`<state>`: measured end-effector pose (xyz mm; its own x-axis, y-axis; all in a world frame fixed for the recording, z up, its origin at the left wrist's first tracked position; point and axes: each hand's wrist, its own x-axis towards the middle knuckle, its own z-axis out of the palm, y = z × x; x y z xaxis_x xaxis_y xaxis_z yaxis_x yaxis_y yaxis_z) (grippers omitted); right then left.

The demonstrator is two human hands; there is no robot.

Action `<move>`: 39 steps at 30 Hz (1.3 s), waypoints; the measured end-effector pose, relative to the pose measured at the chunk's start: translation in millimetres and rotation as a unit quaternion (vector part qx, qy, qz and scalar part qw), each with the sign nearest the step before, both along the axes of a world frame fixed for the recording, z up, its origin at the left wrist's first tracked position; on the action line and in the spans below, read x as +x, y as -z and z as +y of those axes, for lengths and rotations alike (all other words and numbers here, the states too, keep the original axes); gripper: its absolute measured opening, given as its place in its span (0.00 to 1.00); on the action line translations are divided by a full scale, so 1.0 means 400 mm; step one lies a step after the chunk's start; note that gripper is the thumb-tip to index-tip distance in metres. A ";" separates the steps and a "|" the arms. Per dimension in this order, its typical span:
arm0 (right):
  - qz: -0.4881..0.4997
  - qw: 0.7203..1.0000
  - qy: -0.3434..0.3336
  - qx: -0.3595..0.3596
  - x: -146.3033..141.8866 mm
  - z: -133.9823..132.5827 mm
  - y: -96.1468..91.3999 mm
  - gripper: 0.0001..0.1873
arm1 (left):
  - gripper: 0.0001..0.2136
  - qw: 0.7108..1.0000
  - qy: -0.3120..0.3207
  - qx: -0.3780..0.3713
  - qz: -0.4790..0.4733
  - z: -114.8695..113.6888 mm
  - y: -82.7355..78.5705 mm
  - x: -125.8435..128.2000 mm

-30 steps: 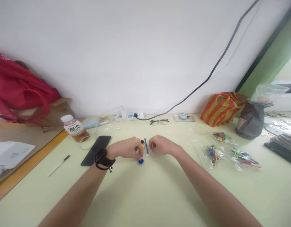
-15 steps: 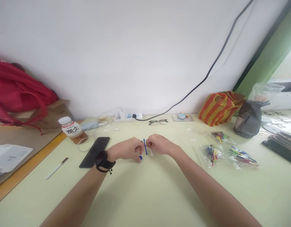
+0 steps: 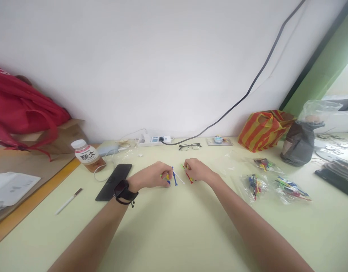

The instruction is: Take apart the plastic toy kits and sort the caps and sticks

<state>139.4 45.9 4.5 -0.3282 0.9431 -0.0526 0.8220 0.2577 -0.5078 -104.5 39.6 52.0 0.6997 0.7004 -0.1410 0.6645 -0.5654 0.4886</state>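
Left hand (image 3: 156,174) curls fingers over coloured pieces (image 3: 168,177); right hand (image 3: 200,170), by a red stick (image 3: 188,177) — whether either pinches, I can't tell; blue stick (image 3: 174,178), white stick (image 3: 180,178) between.

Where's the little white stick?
In the head view, the white stick is between the left hand and right hand, just right of the blue stick.

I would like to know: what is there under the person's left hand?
Small blue, yellow and green pieces show at the edge of the left hand. Whatever lies beneath its palm is covered and cannot be seen.
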 end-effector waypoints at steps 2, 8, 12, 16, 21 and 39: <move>0.014 1.000 -0.002 -0.014 -0.012 -0.003 0.004 0.10 | 0.11 1.000 -0.004 0.011 -0.005 0.002 -0.005 -0.006; 0.055 0.998 -0.008 -0.035 -0.053 -0.028 -0.004 0.10 | 0.24 0.999 -0.024 0.039 -0.007 0.000 -0.019 -0.030; 0.082 0.995 -0.015 -0.050 -0.076 -0.047 -0.012 0.08 | 0.30 1.000 -0.016 0.019 0.018 0.002 -0.008 -0.035; 0.111 0.992 -0.024 -0.059 -0.092 -0.055 -0.007 0.12 | 0.28 1.000 -0.010 0.011 0.014 0.011 0.007 -0.040; 0.133 0.989 -0.032 -0.065 -0.103 -0.054 0.012 0.14 | 0.31 1.000 -0.016 0.010 0.010 0.019 0.018 -0.053; 0.139 0.981 -0.131 -0.045 -0.008 -0.008 -0.001 0.27 | 0.51 0.998 0.009 0.064 -0.013 0.007 0.065 -0.020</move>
